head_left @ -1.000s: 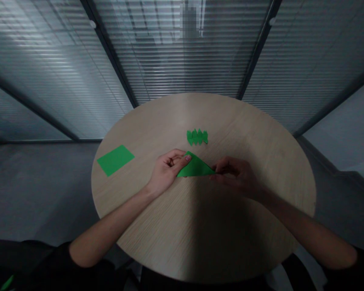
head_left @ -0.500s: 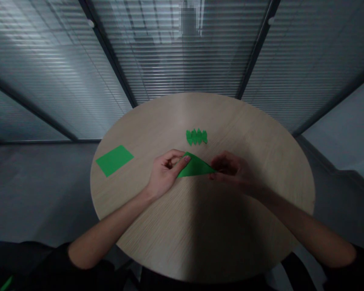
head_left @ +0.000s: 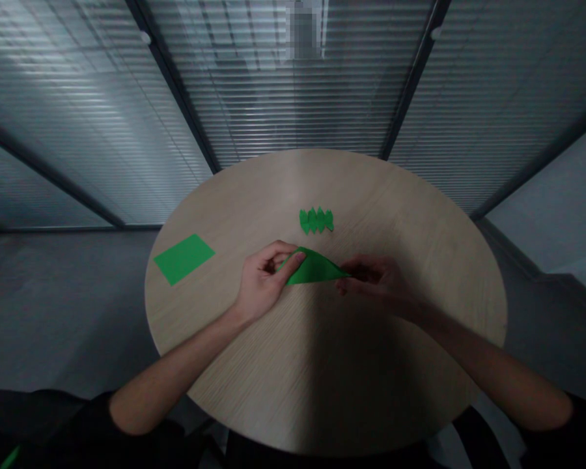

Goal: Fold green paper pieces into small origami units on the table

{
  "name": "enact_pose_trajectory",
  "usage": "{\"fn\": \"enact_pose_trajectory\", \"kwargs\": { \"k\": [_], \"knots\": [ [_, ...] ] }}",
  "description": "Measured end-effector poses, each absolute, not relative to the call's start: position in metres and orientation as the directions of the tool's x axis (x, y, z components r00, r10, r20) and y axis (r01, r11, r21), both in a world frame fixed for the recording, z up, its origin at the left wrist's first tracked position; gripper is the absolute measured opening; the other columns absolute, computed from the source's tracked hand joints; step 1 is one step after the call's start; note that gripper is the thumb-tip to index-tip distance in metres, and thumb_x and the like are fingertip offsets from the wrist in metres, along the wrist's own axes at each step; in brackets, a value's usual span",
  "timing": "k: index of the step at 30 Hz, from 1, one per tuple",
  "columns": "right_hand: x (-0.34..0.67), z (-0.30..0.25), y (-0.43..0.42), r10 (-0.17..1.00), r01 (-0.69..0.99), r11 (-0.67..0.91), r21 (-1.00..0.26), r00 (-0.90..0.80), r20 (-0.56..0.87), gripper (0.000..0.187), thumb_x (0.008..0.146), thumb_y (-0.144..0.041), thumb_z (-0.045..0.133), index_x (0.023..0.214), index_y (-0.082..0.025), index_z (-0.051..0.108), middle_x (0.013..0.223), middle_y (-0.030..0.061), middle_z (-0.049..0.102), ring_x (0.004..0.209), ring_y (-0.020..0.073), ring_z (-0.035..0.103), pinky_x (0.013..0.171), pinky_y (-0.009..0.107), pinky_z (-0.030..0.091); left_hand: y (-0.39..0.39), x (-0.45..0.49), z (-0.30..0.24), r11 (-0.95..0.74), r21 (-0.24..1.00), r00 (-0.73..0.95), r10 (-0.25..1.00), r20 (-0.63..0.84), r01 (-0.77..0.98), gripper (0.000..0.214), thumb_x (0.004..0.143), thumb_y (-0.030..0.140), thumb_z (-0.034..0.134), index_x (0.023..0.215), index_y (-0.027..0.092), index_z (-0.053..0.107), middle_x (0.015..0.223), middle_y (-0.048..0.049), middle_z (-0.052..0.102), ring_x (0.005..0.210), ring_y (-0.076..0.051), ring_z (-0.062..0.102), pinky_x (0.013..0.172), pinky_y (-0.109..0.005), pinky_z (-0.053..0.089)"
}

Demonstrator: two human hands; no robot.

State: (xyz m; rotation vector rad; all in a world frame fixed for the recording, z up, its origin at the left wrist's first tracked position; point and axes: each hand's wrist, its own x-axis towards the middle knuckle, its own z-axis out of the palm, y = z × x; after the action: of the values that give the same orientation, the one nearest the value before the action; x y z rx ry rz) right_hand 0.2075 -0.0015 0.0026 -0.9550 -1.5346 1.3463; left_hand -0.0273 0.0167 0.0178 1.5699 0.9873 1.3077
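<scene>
A green sheet of paper (head_left: 315, 268), folded into a roughly triangular shape, is held between both hands over the middle of the table. My left hand (head_left: 266, 277) pinches its left end, the thumb lying on top and the fingers partly hidden behind. At the pointed right end, my right hand (head_left: 374, 280) has thumb and fingers closed on the tip. The paper's upper edge bows slightly. Just beyond the hands lies a small zigzag piece of folded green paper (head_left: 316, 221) with several points.
A flat green paper sheet (head_left: 184, 259) lies near the left edge of the round wooden table (head_left: 254, 391). Glass panels with blinds (head_left: 293, 111) stand behind the table. Shadow from my right arm falls across the tabletop.
My right hand's fingers have come down and closed on the paper's right tip. The paper's upper edge now curves, where it was straighter. My left hand has barely moved.
</scene>
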Motion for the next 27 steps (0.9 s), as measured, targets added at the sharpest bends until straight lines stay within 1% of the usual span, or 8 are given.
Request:
{"fn": "enact_pose_trajectory", "kwargs": {
  "k": [3,8,16,22,27],
  "knots": [
    [0.2072,0.0035,-0.0018,0.936,0.005,0.131,-0.991,-0.33,0.122,0.019,0.08,-0.034,0.082,0.087,-0.017,0.075,0.073,0.0022,0.076,0.064,0.0131,0.072,0.063,0.024,0.061,0.0164,-0.0271,0.0179,-0.33,0.942,0.136,0.938,0.32,0.064,0.016,0.084,0.032,0.074,0.078,0.018,0.07,0.065,-0.0011,0.064,0.06,-0.012,0.057,0.051,-0.022,0.044],
    [0.2065,0.0007,-0.001,0.941,0.008,0.126,-0.992,-0.318,0.117,0.02,0.08,-0.036,0.081,0.084,-0.017,0.075,0.071,0.0022,0.075,0.062,0.0132,0.071,0.061,0.025,0.06,0.0172,-0.0266,0.0163,-0.317,0.948,0.129,0.942,0.31,0.041,0.019,0.083,0.035,0.075,0.078,0.018,0.07,0.063,0.0,0.063,0.056,-0.011,0.055,0.048,-0.021,0.041],
    [0.2069,-0.0015,-0.0004,0.942,-0.03,0.091,-0.995,-0.322,0.095,0.019,0.08,-0.035,0.081,0.082,-0.018,0.075,0.068,0.0015,0.074,0.06,0.0127,0.07,0.06,0.024,0.058,0.0183,-0.0263,0.0172,-0.267,0.964,0.142,0.954,0.263,0.011,0.021,0.083,0.036,0.077,0.075,0.019,0.069,0.052,0.0037,0.056,0.045,-0.008,0.044,0.043,-0.021,0.035],
    [0.2066,-0.0028,-0.0007,0.946,-0.037,0.076,-0.996,-0.314,0.084,0.02,0.078,-0.035,0.083,0.081,-0.018,0.075,0.068,0.001,0.074,0.06,0.0124,0.069,0.059,0.023,0.057,0.0183,-0.0257,0.0185,-0.227,0.974,0.145,0.963,0.226,-0.009,0.023,0.081,0.039,0.079,0.075,0.018,0.069,0.054,0.0036,0.058,0.046,-0.009,0.047,0.044,-0.02,0.036],
    [0.2071,-0.0026,-0.0014,0.946,-0.004,0.072,-0.997,-0.317,0.07,0.022,0.08,-0.037,0.082,0.08,-0.017,0.074,0.068,0.0014,0.073,0.06,0.0122,0.069,0.059,0.023,0.055,0.0194,-0.026,0.0178,-0.207,0.978,0.157,0.965,0.208,-0.021,0.025,0.08,0.039,0.079,0.074,0.017,0.068,0.051,0.005,0.054,0.043,-0.007,0.041,0.041,-0.019,0.03]
  ]
}}
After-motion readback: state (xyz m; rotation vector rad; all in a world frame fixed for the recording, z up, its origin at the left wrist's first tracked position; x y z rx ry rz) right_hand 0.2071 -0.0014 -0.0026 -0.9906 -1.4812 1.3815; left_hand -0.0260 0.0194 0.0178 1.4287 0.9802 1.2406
